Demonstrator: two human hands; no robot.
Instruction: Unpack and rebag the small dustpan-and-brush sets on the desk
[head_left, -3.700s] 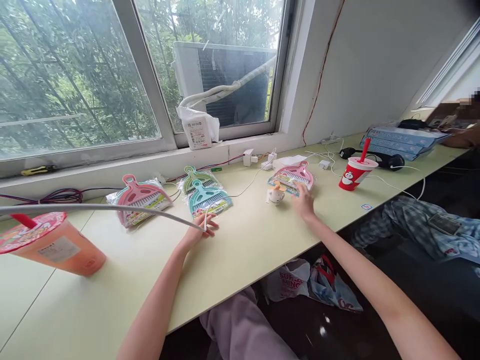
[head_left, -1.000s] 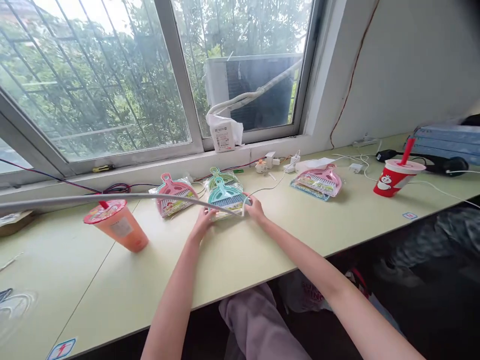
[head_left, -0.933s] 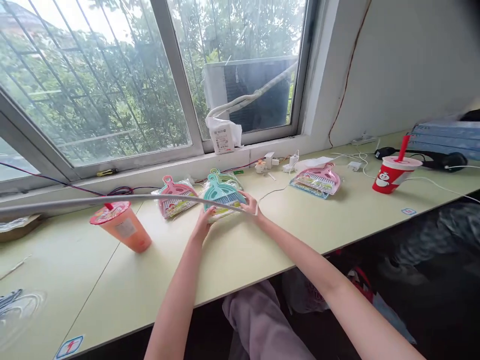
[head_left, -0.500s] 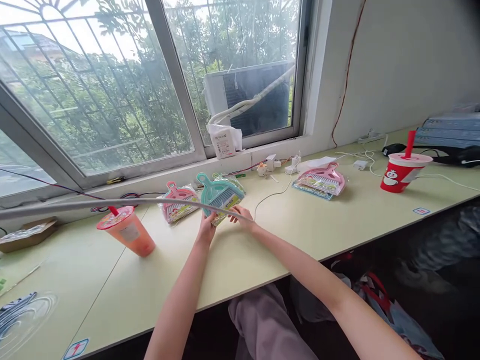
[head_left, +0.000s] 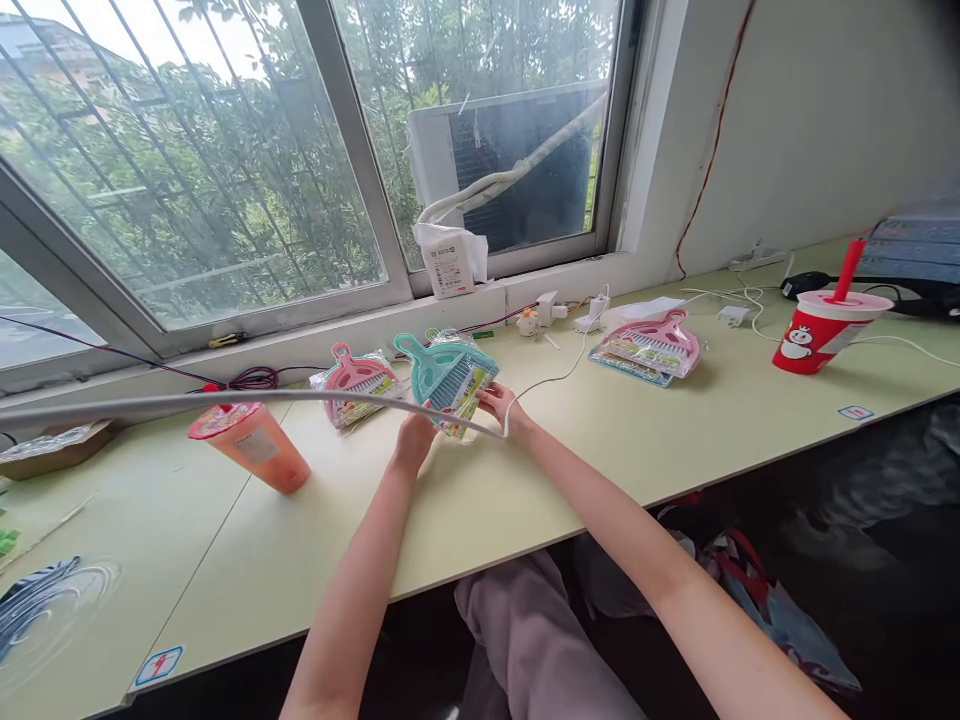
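Note:
A teal mini dustpan and brush set (head_left: 442,378) in clear plastic wrap is tilted up over the desk between my hands. My left hand (head_left: 417,436) grips its lower left edge, fingers mostly hidden behind it. At its lower right edge my right hand (head_left: 504,406) is closed on the wrapping, fingers bent. Just left of it lies a pink dustpan set (head_left: 356,387) in plastic. Another pink dustpan set (head_left: 654,346) rests farther right, on top of a blue one. A thin white cable (head_left: 507,420) passes in front of the held set.
An orange drink cup (head_left: 262,448) leans at the left, and a red cup with a straw (head_left: 814,340) stands at the right. A tissue pack (head_left: 450,262) sits on the window ledge. Chargers and cables (head_left: 555,310) lie along the wall. The desk's front edge (head_left: 525,556) is near my knees.
The teal set has turned a little, showing more of its yellow-green label. My right hand has shifted slightly right and up along its edge. The camera view has moved slightly.

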